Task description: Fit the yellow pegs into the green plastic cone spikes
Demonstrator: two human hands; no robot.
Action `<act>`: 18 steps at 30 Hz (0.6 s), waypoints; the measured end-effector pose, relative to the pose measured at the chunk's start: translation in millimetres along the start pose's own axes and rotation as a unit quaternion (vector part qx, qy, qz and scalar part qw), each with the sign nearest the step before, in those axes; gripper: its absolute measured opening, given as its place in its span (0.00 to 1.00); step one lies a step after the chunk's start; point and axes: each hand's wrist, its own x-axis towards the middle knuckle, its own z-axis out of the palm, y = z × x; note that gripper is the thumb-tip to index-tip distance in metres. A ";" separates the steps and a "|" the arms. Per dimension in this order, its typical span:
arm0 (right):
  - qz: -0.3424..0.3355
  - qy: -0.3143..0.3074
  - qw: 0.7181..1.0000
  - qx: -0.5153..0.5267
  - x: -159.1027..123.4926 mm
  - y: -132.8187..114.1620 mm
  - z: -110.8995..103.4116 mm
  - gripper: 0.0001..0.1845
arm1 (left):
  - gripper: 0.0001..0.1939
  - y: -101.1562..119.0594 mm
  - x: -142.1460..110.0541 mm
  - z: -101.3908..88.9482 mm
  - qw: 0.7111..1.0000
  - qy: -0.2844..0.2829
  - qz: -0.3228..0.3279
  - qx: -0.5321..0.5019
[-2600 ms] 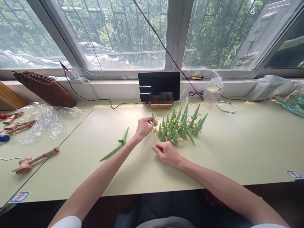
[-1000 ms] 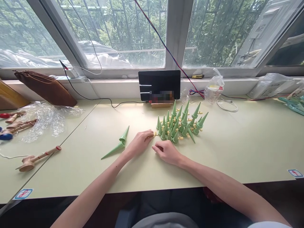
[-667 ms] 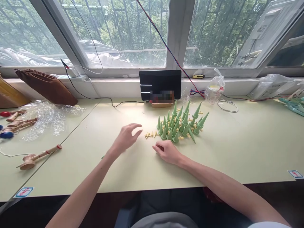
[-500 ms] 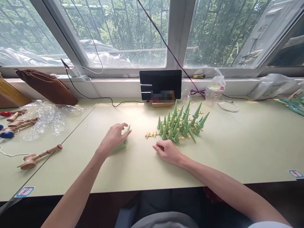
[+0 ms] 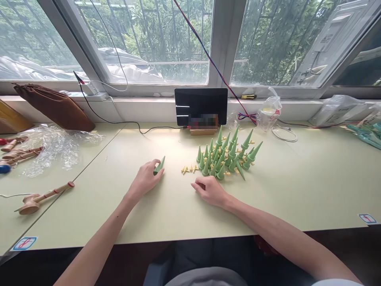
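Observation:
My left hand point(image 5: 148, 175) is closed on a green plant watering spike point(image 5: 161, 164), its pointed tip slanting up and away; the base is hidden by the fingers. My right hand point(image 5: 210, 190) rests on the table with its fingers curled in; whatever may be inside them is hidden. Just beyond it stands a cluster of green watering spikes point(image 5: 220, 163), mostly point up, with small yellow valves on them. One leans over at the cluster's front right. Several loose yellow valves point(image 5: 189, 169) lie between my hands, left of the cluster.
At the back, a black tablet point(image 5: 201, 105) leans on a wooden stand point(image 5: 203, 131). A bagged cup point(image 5: 268, 115) and a coiled white cable point(image 5: 284, 134) are to its right. On the left lie a wooden kendama point(image 5: 32, 203), clear plastic wrap point(image 5: 58, 147) and a brown bag point(image 5: 55, 106).
My left hand has shifted slightly right and closed around the green watering spike, which has turned and whose base no longer shows. My right hand stays in place.

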 end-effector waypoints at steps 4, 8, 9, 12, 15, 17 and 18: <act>0.002 0.000 1.000 -0.006 0.1 0.2 0.4 0.20 | 0.17 6.5 0.2 8.6 0.999 0.020 0.009 -0.030; 0.003 -0.002 1.000 -0.009 0.4 0.4 0.6 0.20 | 0.19 10.8 3.3 17.7 0.998 0.036 0.018 -0.057; 0.002 -0.002 1.000 -0.009 0.5 0.4 0.5 0.20 | 0.20 11.2 4.5 19.7 0.997 0.039 0.023 -0.061; 0.001 0.000 1.000 -0.012 0.6 0.5 0.6 0.19 | 0.19 13.2 8.6 23.4 0.996 0.046 0.038 -0.071; 0.001 0.001 1.000 -0.016 0.3 0.3 0.8 0.19 | 0.18 18.9 13.6 20.8 0.992 0.075 0.063 -0.077; -0.001 0.000 1.000 -0.021 0.0 0.2 1.1 0.18 | 0.19 25.9 17.7 15.1 0.988 0.110 0.079 -0.078; -0.003 0.001 1.000 -0.025 -0.2 0.2 1.3 0.18 | 0.20 30.4 19.8 11.5 0.985 0.127 0.082 -0.084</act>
